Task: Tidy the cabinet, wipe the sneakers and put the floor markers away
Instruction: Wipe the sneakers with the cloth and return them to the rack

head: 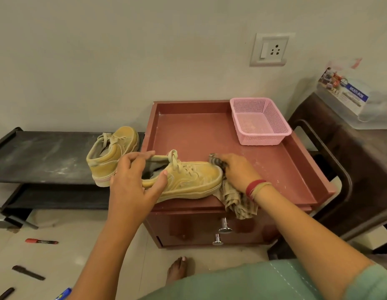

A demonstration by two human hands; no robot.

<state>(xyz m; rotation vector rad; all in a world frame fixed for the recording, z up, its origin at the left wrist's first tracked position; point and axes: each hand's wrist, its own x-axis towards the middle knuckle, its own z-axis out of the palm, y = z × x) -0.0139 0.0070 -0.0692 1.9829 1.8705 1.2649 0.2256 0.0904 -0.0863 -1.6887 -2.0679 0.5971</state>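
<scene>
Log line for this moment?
step: wiping sneaker | left hand: holds sneaker | right hand: cloth at toe | markers: on floor

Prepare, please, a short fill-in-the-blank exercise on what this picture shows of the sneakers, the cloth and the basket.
1. The right hand presses a striped brown cloth against the ____ of the dusty yellow lace-up sneaker that the left hand holds.
2. The perforated plastic basket on the reddish-brown cabinet is ____ in colour.
3. The second yellow sneaker rests on the low black rack, to the cabinet's ____.
Missing words: toe; pink; left.
</scene>
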